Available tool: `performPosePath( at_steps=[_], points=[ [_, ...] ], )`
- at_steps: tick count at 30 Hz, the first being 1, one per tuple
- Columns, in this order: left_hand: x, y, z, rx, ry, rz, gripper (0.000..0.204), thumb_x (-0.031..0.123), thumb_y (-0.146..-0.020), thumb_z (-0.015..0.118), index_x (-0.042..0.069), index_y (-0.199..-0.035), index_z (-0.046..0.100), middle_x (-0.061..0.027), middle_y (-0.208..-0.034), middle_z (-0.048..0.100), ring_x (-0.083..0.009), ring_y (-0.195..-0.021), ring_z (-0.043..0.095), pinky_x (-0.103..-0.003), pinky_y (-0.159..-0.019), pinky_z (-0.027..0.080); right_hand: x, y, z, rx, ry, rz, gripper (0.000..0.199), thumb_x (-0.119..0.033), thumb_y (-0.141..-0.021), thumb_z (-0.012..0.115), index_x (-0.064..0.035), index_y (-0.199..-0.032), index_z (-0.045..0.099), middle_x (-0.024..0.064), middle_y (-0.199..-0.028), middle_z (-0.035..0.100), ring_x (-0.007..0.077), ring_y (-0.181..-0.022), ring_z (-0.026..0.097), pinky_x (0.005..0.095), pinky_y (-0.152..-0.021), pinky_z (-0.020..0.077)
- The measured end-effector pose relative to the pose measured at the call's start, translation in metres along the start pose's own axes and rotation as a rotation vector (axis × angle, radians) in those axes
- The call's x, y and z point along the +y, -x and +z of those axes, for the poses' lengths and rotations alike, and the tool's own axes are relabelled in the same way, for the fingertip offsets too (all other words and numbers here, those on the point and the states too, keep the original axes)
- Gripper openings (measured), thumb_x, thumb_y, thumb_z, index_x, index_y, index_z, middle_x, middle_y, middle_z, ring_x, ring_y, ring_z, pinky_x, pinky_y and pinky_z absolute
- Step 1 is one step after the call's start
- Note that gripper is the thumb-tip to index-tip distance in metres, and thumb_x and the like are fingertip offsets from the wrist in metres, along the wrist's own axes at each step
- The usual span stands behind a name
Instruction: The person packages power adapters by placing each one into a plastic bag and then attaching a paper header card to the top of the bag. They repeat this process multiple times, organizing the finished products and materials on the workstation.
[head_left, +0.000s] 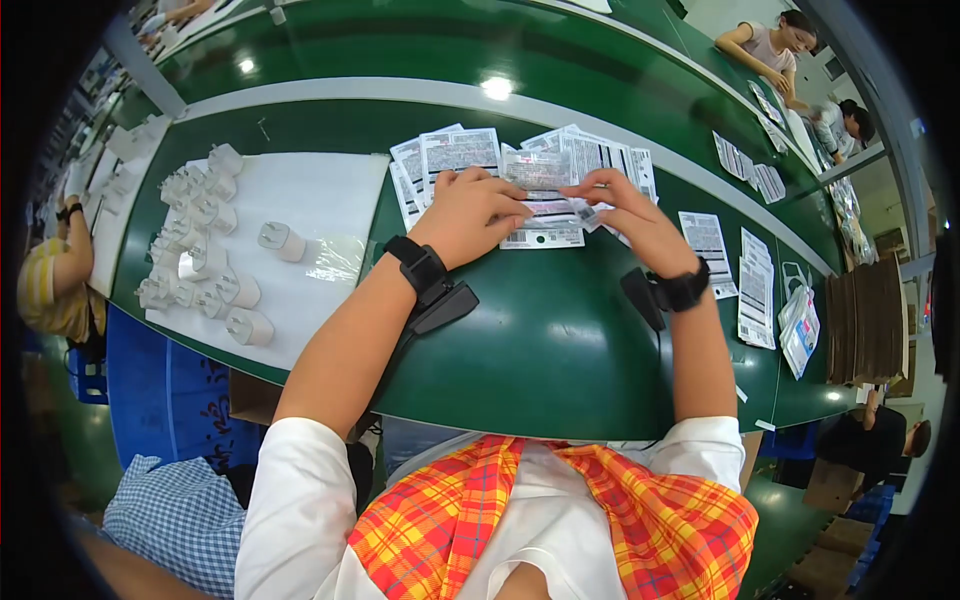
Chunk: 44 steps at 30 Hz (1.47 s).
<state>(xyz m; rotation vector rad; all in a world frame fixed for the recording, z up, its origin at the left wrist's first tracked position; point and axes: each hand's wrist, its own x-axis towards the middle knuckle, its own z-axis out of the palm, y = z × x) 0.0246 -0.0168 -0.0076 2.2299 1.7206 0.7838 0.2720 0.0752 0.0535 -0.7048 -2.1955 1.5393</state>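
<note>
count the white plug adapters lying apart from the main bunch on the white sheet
2 lie apart: one white plug adapter mid-sheet, another near the front edge of the white sheet. The bunch at the left may hide more.

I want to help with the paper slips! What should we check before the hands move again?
1. Left hand on the printed slip: ok.
2. Right hand pinching the slip's right edge: ok.
3. More slips fanned out behind, within reach: ok.
4. White plugs waiting on the white sheet: ok.
5. Green table bare in front of the wrists: ok.
6. Whether only one slip is held: cannot tell.
</note>
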Motion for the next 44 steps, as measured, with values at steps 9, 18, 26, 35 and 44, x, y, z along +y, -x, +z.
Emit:
performPosePath(
  at_steps=[9,18,26,35,44],
  points=[
    [0.004,-0.002,-0.012,-0.12,0.068,-0.105,0.029,0.025,-0.082,0.069,0.019,-0.11,0.071,0.0021,-0.117,0.067,-0.0254,-0.117,0.049,-0.045,-0.104,0.024,0.029,-0.002,-0.006,0.0,0.133,0.172,0.041,-0.004,-0.078,0.043,-0.0031,-0.119,0.044,0.0122,-0.113,0.068,0.0196,-0.107,0.055,0.0304,-0.094,0.0401],
    [0.022,-0.003,-0.003,0.058,-0.072,-0.057,0.037,0.024,-0.075,0.072,0.017,-0.11,0.061,-0.0041,-0.102,0.067,-0.0254,-0.106,0.055,-0.048,-0.1,0.03,-0.004,-0.014,0.041,0.183,0.798,-0.056,0.034,-0.007,-0.074,0.062,-0.0008,-0.105,0.048,0.0147,-0.088,0.065,0.0309,-0.085,0.061,0.0395,-0.078,0.0481],
    [0.027,-0.009,0.006,0.143,-0.28,0.036,0.034,0.027,-0.071,0.076,0.017,-0.102,0.066,-0.0039,-0.104,0.063,-0.0253,-0.104,0.054,-0.048,-0.096,0.033,0.017,-0.03,0.05,0.297,1.086,0.086,0.033,-0.014,-0.074,0.07,-0.0018,-0.095,0.049,0.0179,-0.084,0.062,0.0367,-0.08,0.061,0.0469,-0.072,0.0488],
    [0.02,0.005,-0.002,0.203,-0.179,-0.063,0.032,0.035,-0.072,0.076,0.017,-0.098,0.072,-0.0057,-0.117,0.059,-0.0296,-0.111,0.049,-0.05,-0.095,0.033,0.024,-0.05,0.039,0.386,0.953,-0.273,0.051,-0.01,-0.074,0.071,0.0029,-0.118,0.049,0.015,-0.083,0.063,0.0325,-0.074,0.064,0.0414,-0.069,0.052],
    [0.009,-0.006,0.015,0.147,-0.006,-0.015,0.071,0.041,-0.075,0.074,0.018,-0.137,0.049,-0.0095,-0.122,0.057,-0.0336,-0.119,0.045,-0.05,-0.101,0.031,0.035,-0.115,-0.094,0.617,0.398,0.254,0.08,-0.013,-0.081,0.072,-0.0145,-0.148,0.029,0.0181,-0.101,0.069,0.0235,-0.091,0.068,0.0319,-0.081,0.0533]
  ],
)
